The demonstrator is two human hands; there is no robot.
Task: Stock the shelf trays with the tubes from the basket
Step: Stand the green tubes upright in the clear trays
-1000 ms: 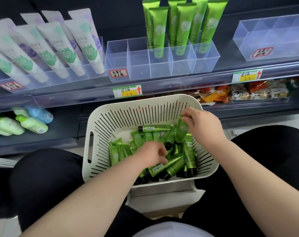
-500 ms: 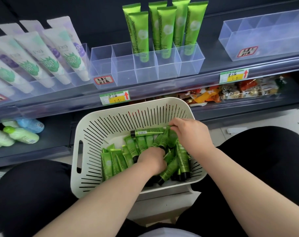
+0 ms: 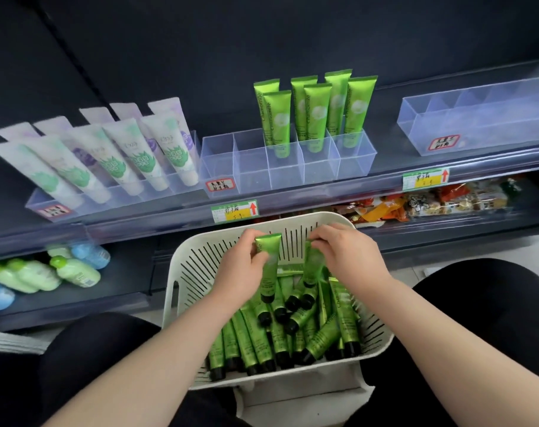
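L hand [image 3: 243,266] pinches a green tube [image 3: 269,260] btwn thumb & curled fingers, just below its crimped end. Tube is upright, crimp up, black cap down, lifted above the pile over the far half of the basket [image 3: 197,263]. R hand [image 3: 349,257] grips a second tube [image 3: 312,265] near its top w/ curled fingertips. That one is motion-blurred, cap end down by the pile; can't tell if it's clear of the others. L hand sits at 9 o'clk of R, w/ a gap btwn them.

Basket is white w/ slotted walls, at 6 o'clk of frame centre, btwn the person's black-clad knees, atop a white support [image 3: 292,405]. Loose tubes [image 3: 262,343] are heaped in its near half, most w/ black caps pointing to 6 o'clk.

At 12 o'clk of the basket, on the shelf, is a clear divided tray [image 3: 252,174]. Six standing tubes [image 3: 312,112] are upright in its compartments toward the 3 o'clk end. At 9 o'clk of that tray, white tubes [image 3: 138,155] w/ green & purple prints lean in another tray. At 3 o'clk is a third clear tray [image 3: 477,127] w/ a red-edged label. Price tags [image 3: 234,211] are on the shelf lip.

On the lower shelf, green & blue bottles [image 3: 74,271] lie at 9 o'clk of the basket, and snack packets [image 3: 431,201] at 2 o'clk.
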